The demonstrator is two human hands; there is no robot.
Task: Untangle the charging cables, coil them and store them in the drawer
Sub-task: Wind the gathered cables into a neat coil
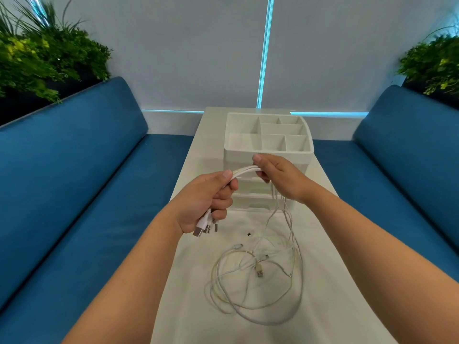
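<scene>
Several white charging cables point(246, 170) run as one bundle between my two hands, above the table. My left hand point(206, 202) grips the bundle in a fist, and the plug ends point(206, 225) stick out below it. My right hand point(275, 176) pinches the same bundle a little further along. From there the cables hang down and lie in loose tangled loops point(258, 281) on the white table point(335, 294). Behind my hands stands a white drawer organiser point(268, 151) with open compartments on top; its drawers point(250, 201) below are partly hidden by my hands.
A small dark bit point(248, 234) lies on the table near the loops. Blue sofa seats point(74, 194) flank the narrow table on both sides, the right one point(402, 170) close by. Green plants point(42, 55) stand behind each sofa back.
</scene>
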